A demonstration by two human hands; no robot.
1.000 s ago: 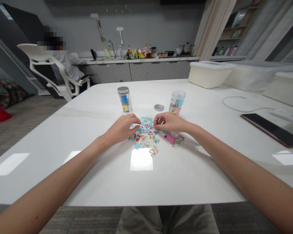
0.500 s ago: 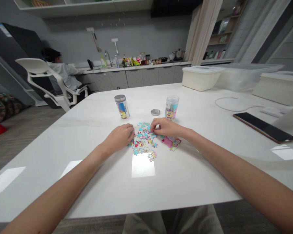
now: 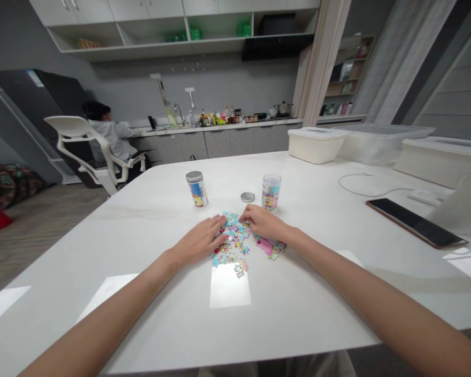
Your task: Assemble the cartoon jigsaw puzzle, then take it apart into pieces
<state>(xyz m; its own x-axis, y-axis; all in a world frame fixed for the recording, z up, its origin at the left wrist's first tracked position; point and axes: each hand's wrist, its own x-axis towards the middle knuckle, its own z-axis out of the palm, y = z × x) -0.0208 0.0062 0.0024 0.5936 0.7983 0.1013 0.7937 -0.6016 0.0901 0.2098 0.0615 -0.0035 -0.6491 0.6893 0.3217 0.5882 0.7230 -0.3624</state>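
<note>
Several loose jigsaw pieces (image 3: 232, 230) lie in a colourful heap on the white table (image 3: 172, 314). My left hand (image 3: 202, 240) rests on the heap's left side, fingers stretched out and thumb apart. At the right side, my right hand (image 3: 265, 222) has its fingers curled together on the pieces; whatever is between the fingertips is hidden. Partly under that hand is a joined pink and green puzzle section (image 3: 270, 248). A small joined cluster (image 3: 240, 268) lies nearer me. Behind the heap are a lidded jar (image 3: 197, 189), a clear open jar (image 3: 271, 192) and a silver lid (image 3: 247, 197).
To the right are a dark phone-like device (image 3: 416, 222), a white cable (image 3: 361, 188), and cream and clear storage boxes (image 3: 317, 145). A person (image 3: 112, 139) sits in a white chair (image 3: 78, 139) at the far left, by a kitchen counter (image 3: 227, 139).
The view has tilted up. My left hand has slid right onto the pieces and its thumb has spread. My right hand stays at the heap's right side with its fingers still curled.
</note>
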